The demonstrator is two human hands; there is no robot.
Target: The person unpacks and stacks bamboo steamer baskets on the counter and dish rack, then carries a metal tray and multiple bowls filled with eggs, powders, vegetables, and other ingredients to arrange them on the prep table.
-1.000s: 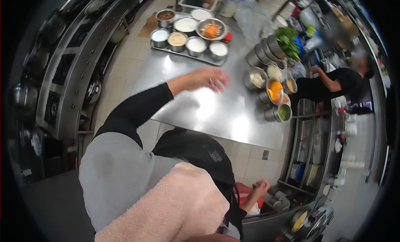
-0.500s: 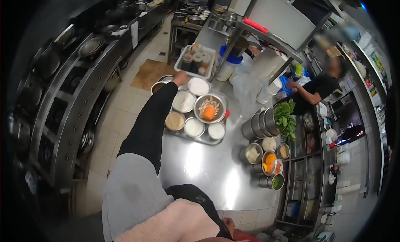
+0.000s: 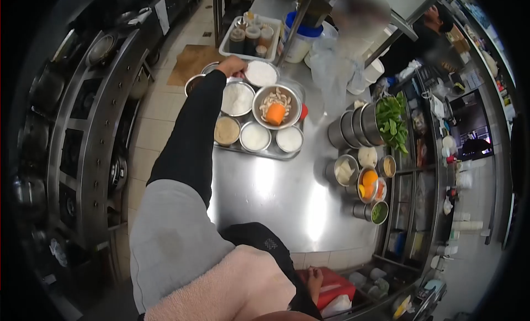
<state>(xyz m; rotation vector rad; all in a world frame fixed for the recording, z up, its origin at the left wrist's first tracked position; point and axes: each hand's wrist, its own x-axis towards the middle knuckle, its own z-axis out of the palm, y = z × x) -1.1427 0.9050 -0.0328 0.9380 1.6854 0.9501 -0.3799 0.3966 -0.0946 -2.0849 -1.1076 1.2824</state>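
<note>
My left hand [image 3: 233,66] reaches over the far left of a metal tray [image 3: 259,155]. Its fingers are curled down between a bowl of white powder [image 3: 261,73] and another metal bowl [image 3: 211,68]. Whatever they hold is hidden. Nearer lie a second bowl of white powder [image 3: 238,98], a tan powder bowl [image 3: 227,131] and two more white-filled bowls [image 3: 255,136]. A larger steel bowl [image 3: 257,110] contains pale strips and an orange chunk [image 3: 275,114]. Low by my body, my right hand [image 3: 314,276] hangs with fingers curled and nothing visible in them, near a red surface [image 3: 334,285].
Sauce bottles stand in a white bin [image 3: 269,56] beyond the tray. On the right are stacked steel pots [image 3: 345,128], leafy greens [image 3: 392,122] and small containers of cut vegetables [image 3: 368,184]. A shelf post [image 3: 298,28] rises behind. Stoves [image 3: 83,122] line the left. Another person [image 3: 419,42] stands far right.
The view has shifted, so the tray and table sit higher in the picture. My left hand stays by the far-left bowls. More of my right hand and the red surface shows.
</note>
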